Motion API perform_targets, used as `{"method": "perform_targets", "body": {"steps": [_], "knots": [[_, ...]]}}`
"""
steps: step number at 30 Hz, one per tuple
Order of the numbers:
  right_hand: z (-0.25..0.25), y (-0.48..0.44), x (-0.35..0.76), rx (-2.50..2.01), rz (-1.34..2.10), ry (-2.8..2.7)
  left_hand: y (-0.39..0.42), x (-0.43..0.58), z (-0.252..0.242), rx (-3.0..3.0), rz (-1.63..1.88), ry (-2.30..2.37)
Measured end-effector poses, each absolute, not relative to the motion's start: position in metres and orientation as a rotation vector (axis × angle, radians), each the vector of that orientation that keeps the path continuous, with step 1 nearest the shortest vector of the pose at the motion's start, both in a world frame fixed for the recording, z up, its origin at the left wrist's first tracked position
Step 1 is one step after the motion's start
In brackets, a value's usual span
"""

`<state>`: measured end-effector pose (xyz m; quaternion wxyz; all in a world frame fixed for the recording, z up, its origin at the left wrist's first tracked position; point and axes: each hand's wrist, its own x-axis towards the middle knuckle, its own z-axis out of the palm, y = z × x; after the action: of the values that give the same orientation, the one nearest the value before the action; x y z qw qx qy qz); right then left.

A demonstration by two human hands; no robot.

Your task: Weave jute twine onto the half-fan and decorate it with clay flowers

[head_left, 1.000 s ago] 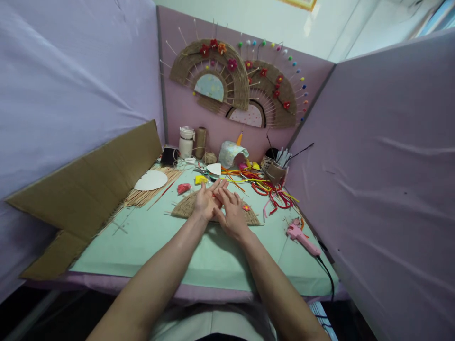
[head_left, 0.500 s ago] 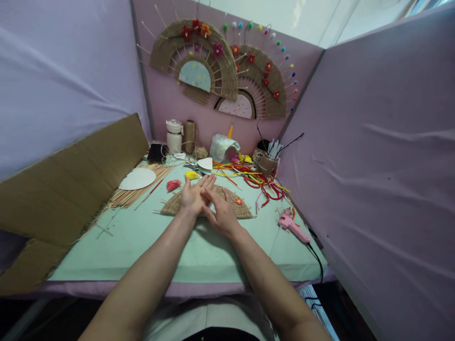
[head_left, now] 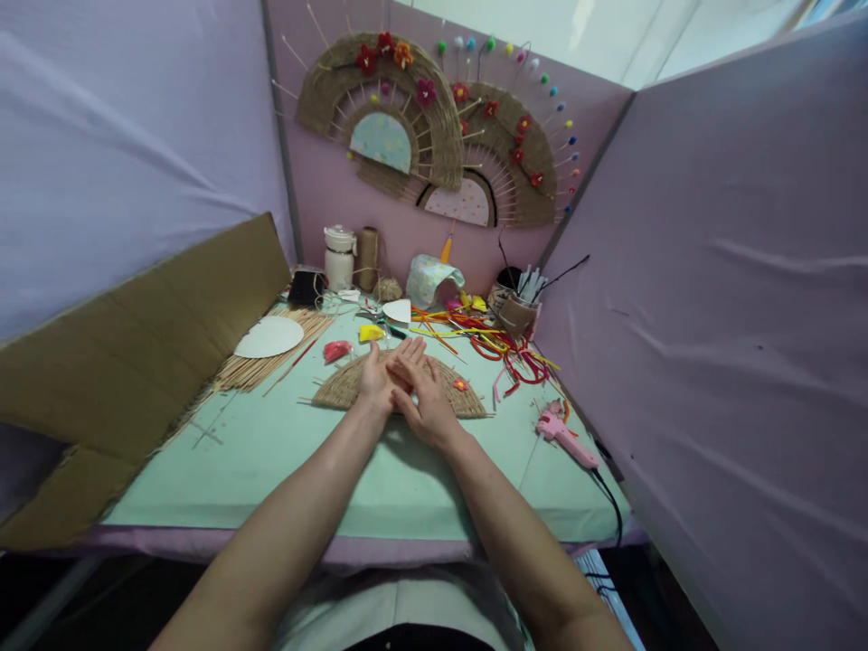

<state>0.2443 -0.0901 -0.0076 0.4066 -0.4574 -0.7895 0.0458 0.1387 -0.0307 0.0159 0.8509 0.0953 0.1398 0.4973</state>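
Note:
My left hand is turned palm up with its fingers stretched out. Across that palm lie the fingers of my right hand, held loosely straight. Whether anything small sits between the two palms is hidden. Both hands are over a half-round, twine-wrapped fan with stick ends poking out of its edge. On the fan's right part is a small red-pink flower with a yellow centre. Just beyond my hands are a red clay-like lump and a yellow one, seemingly in clear wrapping.
A pink glue gun with a black cord lies at right. Coloured pipe cleaners are scattered behind. At left, thin sticks and a white oval lie beside a cardboard sheet. A white jar and twine spool stand at back.
The whole view has shifted slightly, so things appear a little farther right. My right fingers have slid slightly over my left palm; both hands stay together above the fan.

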Motion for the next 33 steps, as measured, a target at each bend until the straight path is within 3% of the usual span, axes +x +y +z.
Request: {"method": "perform_targets", "body": {"steps": [11, 33], "knots": [[-0.0132, -0.0898, 0.2491, -1.087, 0.355, -1.840, -0.0305, 0.1373, 0.0120, 0.176, 1.082, 0.319], [-0.0109, -0.0987, 0.2461, -1.175, 0.026, -2.137, -0.0353, 0.1345, 0.0165, 0.191, 0.988, 0.250]]}}
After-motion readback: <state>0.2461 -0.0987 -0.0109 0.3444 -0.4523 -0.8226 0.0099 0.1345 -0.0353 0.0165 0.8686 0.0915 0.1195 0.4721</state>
